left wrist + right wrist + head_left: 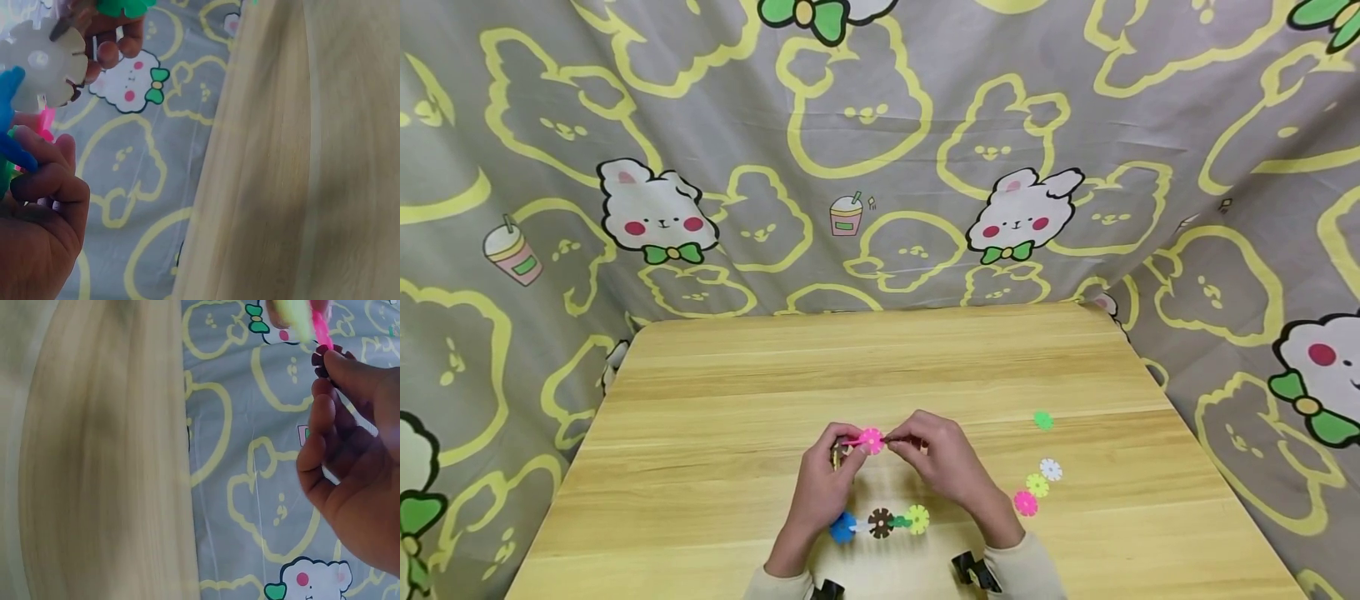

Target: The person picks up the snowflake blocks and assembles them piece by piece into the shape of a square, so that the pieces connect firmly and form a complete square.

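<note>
2 plain beige sleeves (1028, 572), 2 small black blocky wrist devices (974, 572) beside the cuffs (1011, 552), bare fingers (322, 415)

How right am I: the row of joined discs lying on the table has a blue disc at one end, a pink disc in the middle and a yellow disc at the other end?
Not quite: the head view shows a brown middle disc, not pink. The blue disc and yellow disc are the ends.

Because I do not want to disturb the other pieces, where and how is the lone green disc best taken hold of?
Probably pinch the green disc by opposite edges of its notched rim, from above and the left. It lies flat, so mainly the rim offers a hold. The right hand is on that side; the white disc lies on the near side.
</note>
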A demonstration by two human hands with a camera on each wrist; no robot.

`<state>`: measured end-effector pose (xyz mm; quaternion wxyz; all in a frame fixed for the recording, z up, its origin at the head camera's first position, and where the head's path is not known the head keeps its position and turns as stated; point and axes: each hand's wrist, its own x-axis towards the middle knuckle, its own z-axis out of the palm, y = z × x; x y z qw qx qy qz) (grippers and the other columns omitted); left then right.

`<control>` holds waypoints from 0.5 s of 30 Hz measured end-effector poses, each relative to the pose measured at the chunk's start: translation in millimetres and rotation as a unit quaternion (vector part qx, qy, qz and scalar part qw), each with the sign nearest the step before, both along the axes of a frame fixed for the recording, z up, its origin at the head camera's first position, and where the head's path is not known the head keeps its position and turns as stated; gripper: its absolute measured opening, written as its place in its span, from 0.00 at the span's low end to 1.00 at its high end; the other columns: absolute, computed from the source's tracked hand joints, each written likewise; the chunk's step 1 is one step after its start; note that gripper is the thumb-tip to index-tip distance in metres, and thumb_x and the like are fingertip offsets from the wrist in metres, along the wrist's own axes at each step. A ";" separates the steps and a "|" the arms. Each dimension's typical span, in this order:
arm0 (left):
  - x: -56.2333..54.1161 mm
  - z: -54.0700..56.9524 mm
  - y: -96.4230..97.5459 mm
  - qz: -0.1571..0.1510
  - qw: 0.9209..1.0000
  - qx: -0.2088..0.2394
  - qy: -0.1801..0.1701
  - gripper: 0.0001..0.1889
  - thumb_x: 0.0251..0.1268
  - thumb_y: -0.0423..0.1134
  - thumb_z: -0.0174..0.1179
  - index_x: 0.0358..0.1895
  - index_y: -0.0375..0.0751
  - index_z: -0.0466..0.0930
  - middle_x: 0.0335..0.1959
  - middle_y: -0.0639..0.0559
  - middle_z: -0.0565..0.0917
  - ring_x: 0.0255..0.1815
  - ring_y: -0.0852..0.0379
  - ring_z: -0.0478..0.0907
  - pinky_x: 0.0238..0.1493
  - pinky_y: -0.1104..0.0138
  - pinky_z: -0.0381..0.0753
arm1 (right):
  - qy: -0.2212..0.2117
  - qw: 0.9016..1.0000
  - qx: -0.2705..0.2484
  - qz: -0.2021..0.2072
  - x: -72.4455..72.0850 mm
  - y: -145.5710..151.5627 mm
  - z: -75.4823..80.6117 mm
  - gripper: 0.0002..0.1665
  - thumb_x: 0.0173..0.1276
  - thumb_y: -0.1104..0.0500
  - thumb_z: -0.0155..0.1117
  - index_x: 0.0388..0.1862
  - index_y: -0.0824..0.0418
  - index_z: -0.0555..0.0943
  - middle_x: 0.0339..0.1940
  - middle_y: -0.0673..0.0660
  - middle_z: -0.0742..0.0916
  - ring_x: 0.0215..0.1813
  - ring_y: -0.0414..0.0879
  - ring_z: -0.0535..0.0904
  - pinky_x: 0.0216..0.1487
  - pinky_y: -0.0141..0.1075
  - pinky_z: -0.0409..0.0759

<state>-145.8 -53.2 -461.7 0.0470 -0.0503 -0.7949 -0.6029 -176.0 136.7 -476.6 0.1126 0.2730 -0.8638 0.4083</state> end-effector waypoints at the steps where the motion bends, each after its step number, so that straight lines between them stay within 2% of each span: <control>1: -0.2 0.1 0.1 -0.001 1.000 -0.002 -0.001 0.05 0.64 0.30 0.61 0.41 0.42 0.79 0.31 0.54 0.81 0.26 0.63 0.68 0.27 0.74 0.68 | 0.020 1.000 0.005 0.001 -0.2 -0.4 -0.7 0.02 0.65 0.58 0.67 0.35 0.52 0.85 0.30 0.42 0.83 0.30 0.30 0.74 0.31 0.24 0.76; 4: -0.4 1.3 0.4 -0.008 1.000 -0.008 -0.009 0.05 0.64 0.30 0.61 0.40 0.43 0.79 0.31 0.53 0.81 0.24 0.63 0.67 0.26 0.74 0.67 | 0.081 0.997 0.015 0.007 -1.1 -1.8 -3.7 0.02 0.65 0.59 0.66 0.34 0.54 0.85 0.30 0.44 0.83 0.30 0.31 0.75 0.32 0.20 0.75; 8: -0.3 2.1 0.5 -0.013 1.000 -0.009 -0.018 0.05 0.64 0.31 0.61 0.40 0.43 0.78 0.32 0.51 0.81 0.22 0.65 0.67 0.25 0.75 0.68 | 0.125 0.992 0.017 0.007 -2.6 -4.4 -6.9 0.03 0.65 0.60 0.66 0.32 0.56 0.85 0.30 0.46 0.83 0.30 0.33 0.76 0.33 0.17 0.74; 12: -0.6 2.1 -0.4 0.001 1.000 -0.009 -0.016 0.05 0.64 0.31 0.61 0.39 0.44 0.78 0.30 0.52 0.80 0.23 0.64 0.66 0.25 0.75 0.67 | 0.141 0.990 0.018 0.003 -3.7 -7.5 -8.1 0.01 0.63 0.61 0.68 0.33 0.57 0.85 0.30 0.46 0.83 0.29 0.33 0.77 0.32 0.17 0.73; 15: -1.5 -0.9 -0.8 0.012 1.000 -0.005 -0.010 0.04 0.63 0.31 0.62 0.39 0.44 0.78 0.29 0.53 0.78 0.25 0.63 0.66 0.25 0.75 0.67 | 0.127 0.992 0.027 -0.004 -3.0 -8.2 -6.7 0.07 0.60 0.60 0.71 0.38 0.56 0.86 0.30 0.45 0.84 0.30 0.32 0.76 0.31 0.19 0.74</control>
